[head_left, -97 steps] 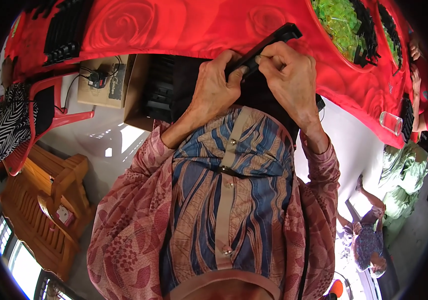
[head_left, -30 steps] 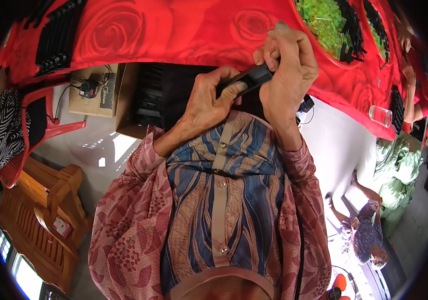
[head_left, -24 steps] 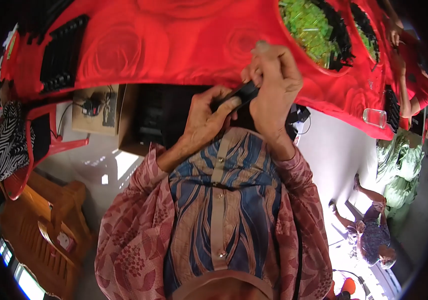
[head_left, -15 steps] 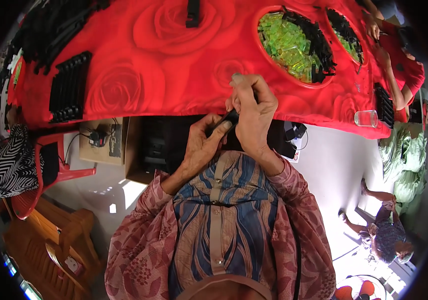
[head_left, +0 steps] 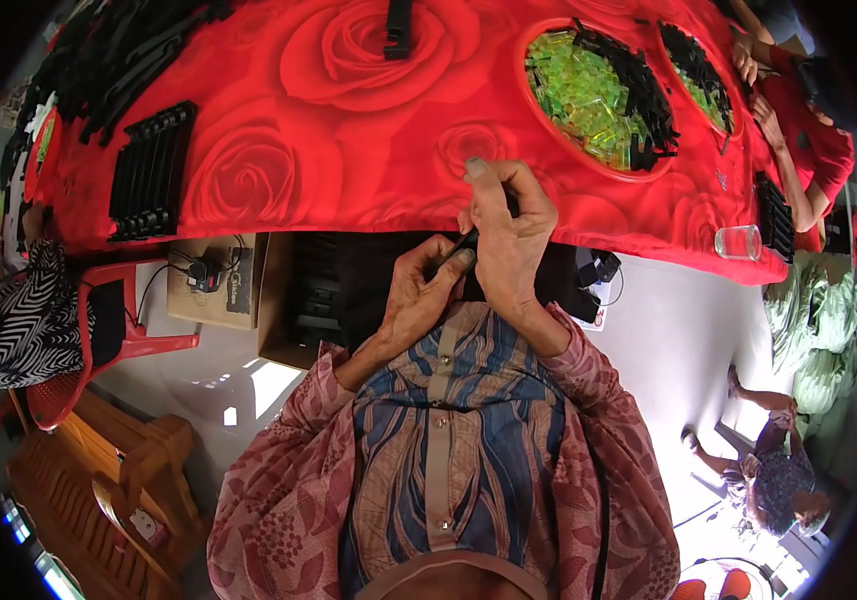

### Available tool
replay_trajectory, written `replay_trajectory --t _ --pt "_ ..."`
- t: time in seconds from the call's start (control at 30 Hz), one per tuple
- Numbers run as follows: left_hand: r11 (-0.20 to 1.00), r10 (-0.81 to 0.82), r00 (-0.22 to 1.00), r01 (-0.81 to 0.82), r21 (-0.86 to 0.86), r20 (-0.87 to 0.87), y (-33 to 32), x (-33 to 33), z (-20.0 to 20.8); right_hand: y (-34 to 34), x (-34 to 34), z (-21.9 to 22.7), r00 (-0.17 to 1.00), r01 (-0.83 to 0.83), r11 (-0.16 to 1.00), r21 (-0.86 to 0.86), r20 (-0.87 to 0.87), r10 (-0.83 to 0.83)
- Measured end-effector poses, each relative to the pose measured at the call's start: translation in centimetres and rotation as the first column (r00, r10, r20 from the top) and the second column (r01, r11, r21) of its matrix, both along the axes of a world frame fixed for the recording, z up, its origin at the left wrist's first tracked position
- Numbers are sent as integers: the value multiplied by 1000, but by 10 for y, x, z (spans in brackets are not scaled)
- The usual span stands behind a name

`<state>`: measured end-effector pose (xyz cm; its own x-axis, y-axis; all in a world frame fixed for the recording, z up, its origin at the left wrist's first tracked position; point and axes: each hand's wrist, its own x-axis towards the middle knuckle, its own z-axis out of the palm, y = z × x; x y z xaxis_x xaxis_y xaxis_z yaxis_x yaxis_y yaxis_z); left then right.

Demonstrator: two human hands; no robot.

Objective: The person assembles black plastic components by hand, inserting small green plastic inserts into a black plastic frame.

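Observation:
Just off the front edge of the table, my left hand (head_left: 421,292) is closed around a slim black plastic piece (head_left: 468,241), with the thumb along it. My right hand (head_left: 515,240) is beside it, fingers curled in at the piece's upper end. Whatever the right fingers grip is hidden behind them. Another black bar (head_left: 398,32) lies on the table straight ahead. To the left, several long black bars (head_left: 152,170) are lined up side by side near the edge.
The table has a red rose-patterned cloth (head_left: 369,150). At right stand a red-rimmed tray (head_left: 589,110) of yellow-green clear pieces and black parts, a similar tray (head_left: 697,80), and a drinking glass (head_left: 738,242). A person in red (head_left: 809,140) works there. An open carton (head_left: 284,325) sits below.
The view has shifted slightly. My left hand still holds the black piece, and less of it shows between my hands. My right hand stays curled against it.

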<state>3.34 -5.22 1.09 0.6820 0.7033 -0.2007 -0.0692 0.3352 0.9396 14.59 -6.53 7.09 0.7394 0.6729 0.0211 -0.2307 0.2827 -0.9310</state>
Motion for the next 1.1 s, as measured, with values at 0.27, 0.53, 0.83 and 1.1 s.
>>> replay_trajectory --t 0.27,0.53,0.83,1.1 --pt "999 -33 988 27 -48 -149 8 1 11 -9 10 -1 1000 -23 999 -38 5 23" --pt "963 -247 968 250 101 -39 26 -7 20 -13 41 -1 993 -119 991 61 -11 119" --pt "863 -354 885 433 258 -301 49 -29 20 -41 76 18 498 -463 576 -674 340 798" --pt "852 -439 851 496 168 -287 45 -38 16 -32 57 18 160 -351 361 -864 324 932"
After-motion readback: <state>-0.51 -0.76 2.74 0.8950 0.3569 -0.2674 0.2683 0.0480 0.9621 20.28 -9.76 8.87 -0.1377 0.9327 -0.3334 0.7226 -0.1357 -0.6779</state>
